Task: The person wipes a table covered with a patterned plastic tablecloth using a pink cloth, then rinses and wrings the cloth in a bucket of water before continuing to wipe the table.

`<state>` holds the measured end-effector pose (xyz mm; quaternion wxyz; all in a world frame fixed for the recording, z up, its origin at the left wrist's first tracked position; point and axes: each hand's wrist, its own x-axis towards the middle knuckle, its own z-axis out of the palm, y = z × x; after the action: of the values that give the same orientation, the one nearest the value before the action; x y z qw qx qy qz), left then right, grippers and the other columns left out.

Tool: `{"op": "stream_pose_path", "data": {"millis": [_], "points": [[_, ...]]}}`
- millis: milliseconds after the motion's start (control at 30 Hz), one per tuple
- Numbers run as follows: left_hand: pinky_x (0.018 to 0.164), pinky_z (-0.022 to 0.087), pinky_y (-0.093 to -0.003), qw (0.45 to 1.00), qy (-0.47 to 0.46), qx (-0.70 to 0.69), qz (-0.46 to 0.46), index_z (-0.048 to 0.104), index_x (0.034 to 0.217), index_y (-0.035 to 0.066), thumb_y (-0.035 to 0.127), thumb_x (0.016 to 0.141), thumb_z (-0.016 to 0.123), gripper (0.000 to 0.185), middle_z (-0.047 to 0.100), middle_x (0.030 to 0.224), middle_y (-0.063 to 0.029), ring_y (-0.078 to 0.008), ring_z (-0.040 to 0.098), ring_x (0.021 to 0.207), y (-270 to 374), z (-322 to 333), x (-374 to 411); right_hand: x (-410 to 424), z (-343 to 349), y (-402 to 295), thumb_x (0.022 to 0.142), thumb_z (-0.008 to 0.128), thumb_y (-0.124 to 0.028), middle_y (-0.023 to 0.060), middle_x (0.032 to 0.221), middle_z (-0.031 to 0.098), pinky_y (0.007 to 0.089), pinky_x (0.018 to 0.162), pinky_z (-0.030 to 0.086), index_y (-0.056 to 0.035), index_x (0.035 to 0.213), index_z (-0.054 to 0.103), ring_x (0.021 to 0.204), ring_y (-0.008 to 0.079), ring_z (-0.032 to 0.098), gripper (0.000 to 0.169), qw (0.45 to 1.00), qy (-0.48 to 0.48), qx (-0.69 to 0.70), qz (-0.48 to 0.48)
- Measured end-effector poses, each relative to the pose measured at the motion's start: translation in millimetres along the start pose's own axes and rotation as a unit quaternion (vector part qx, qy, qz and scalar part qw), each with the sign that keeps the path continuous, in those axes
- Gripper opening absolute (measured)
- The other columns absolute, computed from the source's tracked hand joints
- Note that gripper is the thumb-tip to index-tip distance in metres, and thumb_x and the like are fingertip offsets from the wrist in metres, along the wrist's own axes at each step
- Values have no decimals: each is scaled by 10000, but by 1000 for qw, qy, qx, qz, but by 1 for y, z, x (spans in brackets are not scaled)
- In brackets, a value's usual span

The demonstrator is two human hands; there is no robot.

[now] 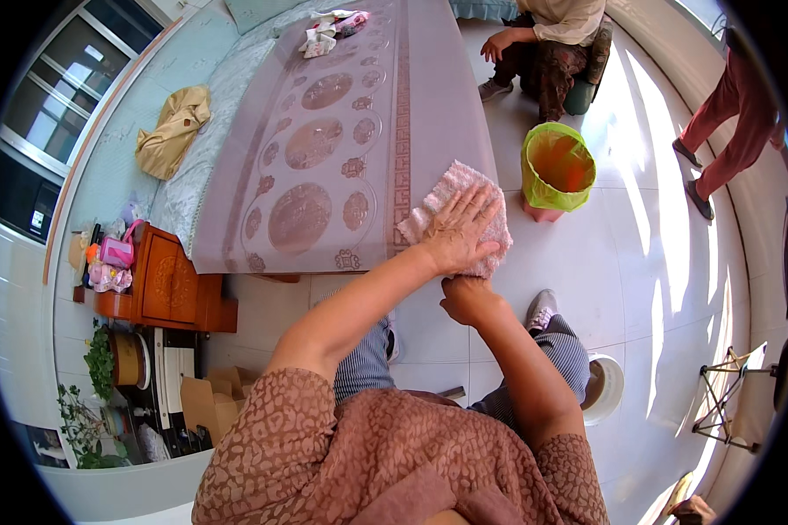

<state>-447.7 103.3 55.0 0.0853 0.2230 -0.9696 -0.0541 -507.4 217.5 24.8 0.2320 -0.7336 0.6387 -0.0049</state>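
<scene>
A pink-and-white fluffy cleaning cloth lies over the near right corner of a long table, which has a translucent patterned cover. My left hand presses flat on the cloth, palm down, with the fingers stretched out. Just below it, my right hand is curled at the cloth's near edge by the table corner. Its fingertips are hidden, but it appears to grip the hanging end of the cloth. Large round reliefs and a fretwork band show through the cover.
A bin with a green liner stands right of the table. One person sits beyond it; another person's legs are at the far right. A white bucket is beside my leg. A wooden cabinet and cardboard box stand left.
</scene>
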Motion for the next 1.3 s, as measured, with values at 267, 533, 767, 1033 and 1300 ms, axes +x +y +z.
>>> {"op": "stream_pose_path", "data": {"millis": [267,533,767,1033,1300], "points": [[1218,124,-424,995,-16,32,-91,269,1542,135,543,960,461,736,179,1618,-116,-286,142,1500,-87,-34,-85,16,9,-14,877,655,-310,190,1053,678,462,875,496,-27,1071,634,1002,349,660,343,999,-25,-11,-20],[1217,125,-395,902,13,101,-419,284,1538,140,517,993,393,671,207,1615,-83,-250,156,1496,-243,-71,-223,37,22,-18,896,631,-322,179,1030,666,495,786,523,-37,1095,599,944,363,673,349,996,-77,-42,-14],[1216,86,-429,755,49,85,-649,270,1546,156,591,960,362,735,167,1629,-74,-254,108,1507,-334,-95,-325,51,29,-33,916,604,-326,185,1083,650,499,786,525,-45,1154,567,964,365,667,371,988,-144,-58,-8],[1218,62,-421,664,98,83,-737,249,1547,112,621,934,362,805,152,1623,-145,-316,97,1502,-410,-95,-363,56,32,-40,931,588,-340,184,1100,645,506,842,497,-40,1164,556,989,372,656,381,983,-172,-59,5],[1206,81,-472,604,174,60,-775,275,1534,75,689,862,488,935,114,1599,-258,-395,102,1487,-444,-78,-389,41,38,-31,905,636,-304,150,1036,656,449,808,509,-39,1108,590,955,325,666,337,993,-107,-43,5]]}}
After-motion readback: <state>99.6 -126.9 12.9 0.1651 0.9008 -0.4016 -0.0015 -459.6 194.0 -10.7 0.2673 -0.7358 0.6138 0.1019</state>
